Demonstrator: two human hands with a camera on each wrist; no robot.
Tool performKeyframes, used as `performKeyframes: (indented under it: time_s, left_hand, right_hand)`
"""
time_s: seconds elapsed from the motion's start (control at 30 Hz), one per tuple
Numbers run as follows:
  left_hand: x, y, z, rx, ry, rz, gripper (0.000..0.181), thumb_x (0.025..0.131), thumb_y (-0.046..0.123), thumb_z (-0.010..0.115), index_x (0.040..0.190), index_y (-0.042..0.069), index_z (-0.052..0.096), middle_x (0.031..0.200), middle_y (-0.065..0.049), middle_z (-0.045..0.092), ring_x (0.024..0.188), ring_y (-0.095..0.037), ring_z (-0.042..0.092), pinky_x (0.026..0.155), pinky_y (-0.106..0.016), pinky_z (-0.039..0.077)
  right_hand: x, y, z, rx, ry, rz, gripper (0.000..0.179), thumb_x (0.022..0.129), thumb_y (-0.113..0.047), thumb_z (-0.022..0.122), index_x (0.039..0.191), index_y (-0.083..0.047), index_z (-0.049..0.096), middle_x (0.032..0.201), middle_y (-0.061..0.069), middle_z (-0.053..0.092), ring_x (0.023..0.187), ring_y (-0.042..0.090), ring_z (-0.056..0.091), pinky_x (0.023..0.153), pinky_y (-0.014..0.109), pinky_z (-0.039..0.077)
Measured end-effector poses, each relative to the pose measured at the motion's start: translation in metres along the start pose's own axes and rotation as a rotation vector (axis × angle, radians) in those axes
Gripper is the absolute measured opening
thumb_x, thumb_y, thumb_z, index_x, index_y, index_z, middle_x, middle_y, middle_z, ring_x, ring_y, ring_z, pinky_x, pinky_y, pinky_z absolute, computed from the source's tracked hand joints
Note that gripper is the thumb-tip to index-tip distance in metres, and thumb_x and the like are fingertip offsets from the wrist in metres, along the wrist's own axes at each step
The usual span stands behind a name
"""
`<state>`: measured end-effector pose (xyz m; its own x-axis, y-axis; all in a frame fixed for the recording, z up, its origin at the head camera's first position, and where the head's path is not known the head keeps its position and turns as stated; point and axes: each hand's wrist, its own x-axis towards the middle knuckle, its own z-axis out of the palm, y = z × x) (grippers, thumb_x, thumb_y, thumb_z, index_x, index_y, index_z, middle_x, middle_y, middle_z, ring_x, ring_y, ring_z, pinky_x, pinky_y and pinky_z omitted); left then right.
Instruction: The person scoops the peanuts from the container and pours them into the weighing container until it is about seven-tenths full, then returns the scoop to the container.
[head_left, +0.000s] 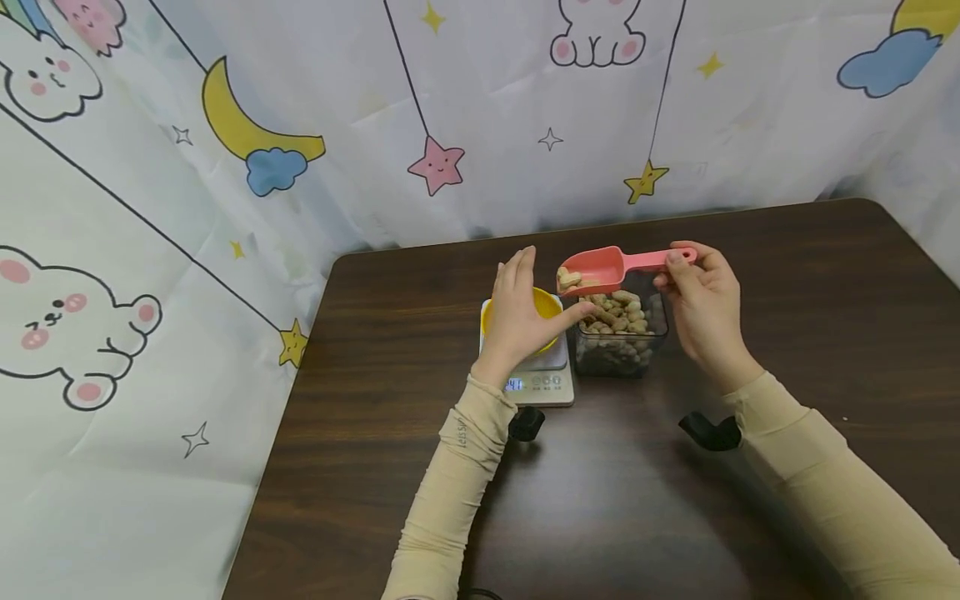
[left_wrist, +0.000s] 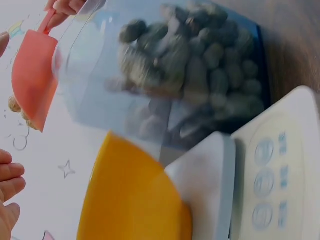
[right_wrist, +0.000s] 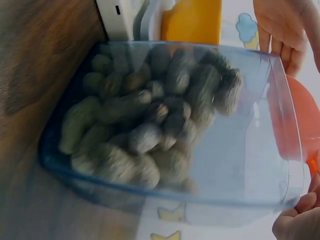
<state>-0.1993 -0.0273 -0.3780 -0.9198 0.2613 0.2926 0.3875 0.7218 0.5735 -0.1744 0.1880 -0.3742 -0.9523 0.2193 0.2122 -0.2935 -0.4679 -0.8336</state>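
My right hand (head_left: 707,315) pinches the handle end of a pink scoop (head_left: 609,265), which holds a few peanuts (head_left: 569,278) near its lip. The scoop is above a clear plastic box (head_left: 617,357) of unshelled peanuts, its lip toward the yellow bowl (head_left: 550,303). That bowl stands on a digital kitchen scale (head_left: 553,390), partly hidden by my left hand (head_left: 517,321). Fingers straight and thumb spread, the left hand is over the bowl's near left side and holds nothing. In the left wrist view, peanuts (left_wrist: 15,104) show at the scoop's edge.
The dark wooden table (head_left: 390,400) ends at a cartoon-printed curtain (head_left: 510,108) along the back and left. Black wrist mounts (head_left: 527,423) hang under both forearms. The box stands right beside the scale.
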Motion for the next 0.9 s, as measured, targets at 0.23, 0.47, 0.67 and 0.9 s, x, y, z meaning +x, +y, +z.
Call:
performKeyframes:
  time_s: [0.23, 0.47, 0.67, 0.9]
  left_hand:
    - [-0.010, -0.022, -0.007, -0.037, 0.035, -0.071, 0.100, 0.072, 0.059, 0.069, 0.147, 0.011, 0.025, 0.151, -0.008, 0.030, 0.141, -0.029, 0.026, 0.119, -0.047, 0.018]
    - [-0.025, -0.045, 0.004, -0.033, 0.009, -0.107, 0.102, 0.071, 0.059, 0.070, 0.145, 0.005, 0.026, 0.149, -0.012, 0.031, 0.138, -0.030, 0.031, 0.120, -0.043, 0.014]
    - [-0.035, -0.056, 0.012, -0.015, -0.012, -0.159, 0.105, 0.069, 0.060, 0.072, 0.145, 0.005, 0.025, 0.148, -0.014, 0.032, 0.136, -0.033, 0.032, 0.119, -0.046, 0.017]
    - [-0.041, -0.061, 0.015, -0.012, -0.034, -0.185, 0.109, 0.066, 0.063, 0.072, 0.145, 0.005, 0.025, 0.147, -0.013, 0.033, 0.136, -0.032, 0.032, 0.120, -0.044, 0.016]
  right_hand:
    - [0.005, 0.007, 0.016, -0.223, -0.042, 0.001, 0.026, 0.091, -0.016, 0.057, 0.113, -0.006, 0.048, 0.086, -0.001, 0.057, 0.068, 0.005, 0.058, 0.072, 0.011, 0.051]
    - [0.005, 0.012, 0.021, -0.379, -0.079, 0.006, 0.024, 0.093, -0.019, 0.055, 0.114, -0.009, 0.048, 0.087, -0.002, 0.056, 0.068, 0.002, 0.057, 0.071, 0.009, 0.051]
    - [0.004, 0.013, 0.024, -0.557, -0.099, -0.011, 0.030, 0.094, -0.022, 0.054, 0.119, -0.006, 0.049, 0.085, -0.009, 0.060, 0.071, 0.001, 0.058, 0.069, 0.010, 0.052]
    - [0.002, 0.015, 0.024, -0.695, -0.125, -0.066, 0.034, 0.095, -0.022, 0.053, 0.124, -0.004, 0.049, 0.080, -0.017, 0.060, 0.071, 0.001, 0.058, 0.066, 0.009, 0.051]
